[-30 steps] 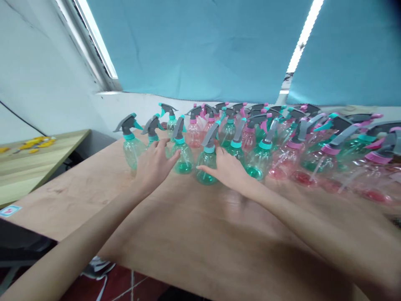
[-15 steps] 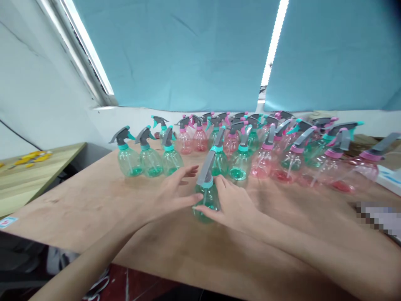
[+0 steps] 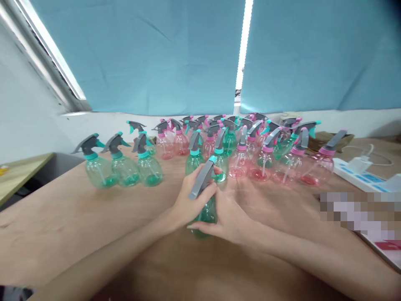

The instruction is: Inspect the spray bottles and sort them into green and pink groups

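A green spray bottle [image 3: 206,211] with a grey and teal trigger head stands on the wooden table, close in front of me. My left hand [image 3: 191,196] is wrapped round its neck just below the spray head, the fingertips partly hidden behind it. Lower down, my right hand [image 3: 230,215] grips the bottle's body from the right, thumb across the front. Right behind my hands are two more green bottles, one of them this green bottle [image 3: 194,161]. A pink spray bottle [image 3: 239,165] is a little to the right of them.
Three green spray bottles [image 3: 125,171] stand in a row at the left. Many pink and green bottles fill the back and right. A white power strip [image 3: 360,175] lies at the far right, near a pixelated flat object [image 3: 369,225]. A blue curtain [image 3: 156,62] hangs behind.
My left hand has closed from beside the bottle onto its neck. My right hand stays on the body. The view has shifted to the right.
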### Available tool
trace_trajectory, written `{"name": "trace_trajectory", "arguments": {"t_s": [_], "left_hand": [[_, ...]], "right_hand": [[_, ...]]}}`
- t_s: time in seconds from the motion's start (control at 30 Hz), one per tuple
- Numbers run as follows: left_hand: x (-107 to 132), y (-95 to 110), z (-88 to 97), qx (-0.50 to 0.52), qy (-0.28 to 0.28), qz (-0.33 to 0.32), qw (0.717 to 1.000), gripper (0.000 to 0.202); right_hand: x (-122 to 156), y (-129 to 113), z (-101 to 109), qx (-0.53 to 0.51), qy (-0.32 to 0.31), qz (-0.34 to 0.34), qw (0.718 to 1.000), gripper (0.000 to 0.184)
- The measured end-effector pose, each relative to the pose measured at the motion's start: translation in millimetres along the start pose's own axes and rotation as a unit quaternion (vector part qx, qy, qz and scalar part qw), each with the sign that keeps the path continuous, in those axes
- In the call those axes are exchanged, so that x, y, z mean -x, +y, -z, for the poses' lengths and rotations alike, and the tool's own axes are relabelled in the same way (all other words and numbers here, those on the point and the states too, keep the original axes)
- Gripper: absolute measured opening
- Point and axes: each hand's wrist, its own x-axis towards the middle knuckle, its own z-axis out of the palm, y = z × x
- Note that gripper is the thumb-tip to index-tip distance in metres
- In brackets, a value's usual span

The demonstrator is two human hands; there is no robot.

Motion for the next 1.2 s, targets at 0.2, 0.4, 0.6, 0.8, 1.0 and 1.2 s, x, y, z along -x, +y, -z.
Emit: {"name": "trace_trajectory", "arguments": {"t_s": [0.2, 0.4, 0.6, 0.8, 1.0, 1.2], "left_hand": [[-11.8, -6.7, 1.0, 0.032, -0.008, -0.014, 0.999, 0.028], [-19.5, -11.3, 13.5, 0.055, -0.013, 0.024, 0.998, 0.031], [-24.2, -26.6, 35.2, 0.048, -0.013, 0.027, 0.998, 0.031], [-23.2, -29.3, 55.8, 0.038, -0.037, 0.057, 0.997, 0.031], [-22.4, -34.9, 54.9, 0.006, -0.055, 0.07, 0.996, 0.027], [-22.1, -48.4, 54.7, 0.014, -0.07, 0.06, 0.996, 0.024]], "right_hand": [[5.0, 33.7, 4.6, 0.005, -0.033, 0.075, 0.997, 0.082], [6.8, 59.4, 5.7, 0.074, -0.119, 0.069, 0.988, 0.095], [4.4, 63.1, 8.3, 0.114, -0.184, 0.06, 0.974, 0.089], [5.1, 65.4, 8.8, 0.111, -0.195, 0.045, 0.973, 0.073], [5.2, 68.5, 3.9, 0.109, -0.157, 0.058, 0.98, 0.056], [6.0, 70.8, 0.1, 0.114, -0.113, 0.053, 0.986, 0.047]]}}
